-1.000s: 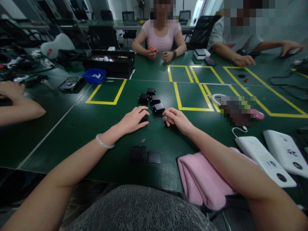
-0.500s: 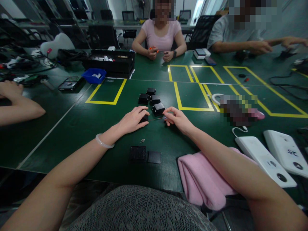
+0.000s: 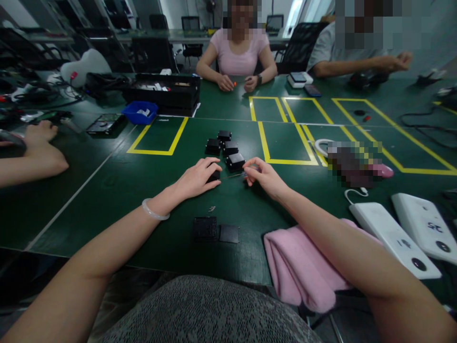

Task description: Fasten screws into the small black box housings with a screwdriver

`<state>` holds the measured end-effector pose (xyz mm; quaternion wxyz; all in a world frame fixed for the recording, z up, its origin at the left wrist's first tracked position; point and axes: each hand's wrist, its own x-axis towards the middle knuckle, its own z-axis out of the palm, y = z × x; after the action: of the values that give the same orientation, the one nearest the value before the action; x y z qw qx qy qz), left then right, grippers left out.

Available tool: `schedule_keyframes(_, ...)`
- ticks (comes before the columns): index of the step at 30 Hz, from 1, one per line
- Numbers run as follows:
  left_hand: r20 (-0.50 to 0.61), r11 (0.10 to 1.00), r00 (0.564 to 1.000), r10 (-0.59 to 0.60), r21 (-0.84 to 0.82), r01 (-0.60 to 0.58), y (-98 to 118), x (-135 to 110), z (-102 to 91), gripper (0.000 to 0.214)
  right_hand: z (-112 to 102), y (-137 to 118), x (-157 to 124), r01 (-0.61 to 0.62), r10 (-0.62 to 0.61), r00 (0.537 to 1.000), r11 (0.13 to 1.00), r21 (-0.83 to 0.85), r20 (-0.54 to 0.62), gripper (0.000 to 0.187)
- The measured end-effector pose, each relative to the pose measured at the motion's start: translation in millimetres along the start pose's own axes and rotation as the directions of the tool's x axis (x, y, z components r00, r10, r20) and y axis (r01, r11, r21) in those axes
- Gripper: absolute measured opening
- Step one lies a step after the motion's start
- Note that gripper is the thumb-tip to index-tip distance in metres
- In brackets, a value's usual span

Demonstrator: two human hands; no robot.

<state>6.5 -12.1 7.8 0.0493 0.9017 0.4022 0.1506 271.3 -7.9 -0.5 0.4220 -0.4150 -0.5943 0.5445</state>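
Note:
My left hand rests on the green table, its fingers curled over a small black box and pressing it down. My right hand pinches the handle of a thin screwdriver whose shaft points left at that box. Just beyond my hands lies a cluster of several black boxes. Nearer to me lie a black opened case and a flat black lid, with small screws close by.
A pink cloth hangs over the near edge on the right, beside two white devices. A blue tray and a black crate stand at the back left. Other people's arms reach in at left and across the table.
My hands have hardly moved; my right fingers shifted slightly on the screwdriver. The person at the far right pulled an arm back, and the person on the left moved a hand.

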Motion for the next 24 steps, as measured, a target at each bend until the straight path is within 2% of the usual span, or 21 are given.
schedule_keyframes(6,0.003,1.000,1.000,-0.002,-0.002,0.002,0.4,0.4,-0.5,0.031,1.0,-0.6,-0.5,-0.001,0.000,1.000,0.999,0.041,0.025,0.038)
schedule_keyframes(11,0.004,1.000,1.000,-0.001,0.007,0.001,0.7,0.2,-0.4,0.032,0.8,-1.5,-1.3,0.005,-0.004,0.999,1.000,-0.016,0.042,0.035)
schedule_keyframes(17,0.010,1.000,1.000,-0.009,0.002,0.009,1.5,0.2,-1.0,0.032,0.4,-3.6,-2.2,-0.014,0.014,1.000,1.000,-0.002,0.015,0.030)
schedule_keyframes(24,0.008,1.000,1.000,-0.003,-0.006,0.003,0.6,0.0,-0.9,0.032,0.0,-3.9,-1.9,-0.004,0.006,0.999,0.998,-0.055,0.034,0.037)
